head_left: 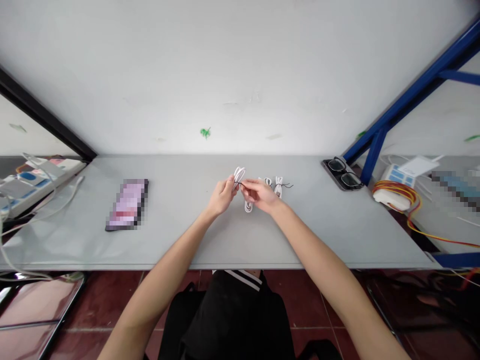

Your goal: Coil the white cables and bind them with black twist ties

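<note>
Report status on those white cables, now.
Left hand gripping a coiled white cable. Right hand pinching a thin black wire. Second coiled white cable lying just right of the hands.

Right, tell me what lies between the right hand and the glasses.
Between the right hand and the glasses, the head view shows a bundled white cable.
</note>
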Demonstrator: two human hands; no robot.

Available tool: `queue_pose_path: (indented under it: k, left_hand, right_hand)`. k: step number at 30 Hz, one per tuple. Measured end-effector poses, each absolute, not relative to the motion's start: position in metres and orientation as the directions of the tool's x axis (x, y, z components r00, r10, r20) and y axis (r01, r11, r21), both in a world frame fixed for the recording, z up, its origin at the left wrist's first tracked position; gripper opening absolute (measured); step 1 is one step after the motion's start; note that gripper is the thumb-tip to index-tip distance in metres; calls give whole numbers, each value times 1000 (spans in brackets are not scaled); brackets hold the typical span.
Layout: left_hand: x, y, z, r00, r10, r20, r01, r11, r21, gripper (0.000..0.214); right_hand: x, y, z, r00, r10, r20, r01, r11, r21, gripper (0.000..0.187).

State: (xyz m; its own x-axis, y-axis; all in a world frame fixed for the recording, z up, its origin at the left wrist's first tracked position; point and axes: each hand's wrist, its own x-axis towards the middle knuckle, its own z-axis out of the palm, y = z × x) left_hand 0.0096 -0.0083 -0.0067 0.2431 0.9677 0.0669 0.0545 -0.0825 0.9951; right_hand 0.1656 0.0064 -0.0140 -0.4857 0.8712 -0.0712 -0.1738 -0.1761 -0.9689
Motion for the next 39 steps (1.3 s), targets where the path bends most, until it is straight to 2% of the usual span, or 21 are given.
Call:
queue_pose_path:
  k: [2,3,5,7,9,10,12,14,17,20,22,23,25,27,29,31,33,35,37,39]
  left_hand:
    - [10,-9,-6,247,967,65,46,-78,996,55]
    - [11,-10,-5,251,967,44,32,-54,998,55]
    - [11,-11,-3,264,964,-29,-19,35,999,52]
    - [12,-12,0,269,956,-121,-86,149,985,48]
    - [12,-13,3,265,942,-205,-153,251,956,44]
    - [12,-13,5,267,932,-245,-182,298,937,42]
    - [12,-13,7,278,908,-314,-230,381,896,40]
    - [11,-12,9,298,877,-376,-265,454,851,39]
    - [9,-11,11,334,837,-433,-301,530,793,38]
    - [8,-11,12,363,823,-437,-276,542,793,38]
    - [9,-11,10,361,842,-400,-234,497,835,38]
    - [10,-12,8,348,863,-366,-211,453,866,39]
    - [12,-12,3,297,916,-268,-142,320,937,41]
    - [13,-11,-3,230,964,-132,-13,139,990,45]
    - [12,-11,-9,170,984,60,172,-89,981,49]
    - [11,-10,-13,164,961,223,331,-266,905,48]
    - [10,-9,-15,185,945,271,399,-324,858,46]
    - [11,-8,-15,193,961,196,364,-256,896,47]
    - [13,-9,-12,183,982,47,247,-92,965,47]
    - [13,-10,-9,183,978,-99,95,83,992,46]
  right_hand:
    - [165,8,-15,-559,814,-156,-276,-360,-891,24]
    - [165,8,-15,-575,799,-176,-292,-401,-868,22]
    - [164,6,-14,-554,814,-173,-276,-375,-885,20]
    - [165,4,-12,-475,874,-99,-187,-210,-960,24]
    - [167,1,-10,-350,934,74,-4,77,-997,28]
    - [168,0,-9,-298,936,190,121,234,-965,28]
    - [173,0,-9,-271,868,415,379,493,-783,25]
    - [177,1,-10,-351,766,538,556,633,-538,25]
    - [181,5,-13,-465,682,565,668,689,-282,30]
    - [180,5,-14,-494,668,557,700,685,-200,33]
    - [177,3,-12,-477,678,560,684,686,-249,31]
    - [175,1,-11,-448,695,563,662,681,-313,28]
    - [170,-2,-10,-353,771,530,571,626,-531,24]
    - [164,-3,-10,-262,881,394,378,469,-799,23]
    - [161,0,-12,-259,952,163,111,197,-974,25]
    - [159,4,-14,-324,945,-55,-74,-83,-994,25]
    - [160,7,-16,-357,920,-160,-113,-212,-971,24]
    - [161,6,-16,-309,945,-107,-36,-124,-992,24]
    - [163,4,-15,-240,967,84,144,121,-982,22]
    - [165,0,-13,-243,921,305,374,379,-846,18]
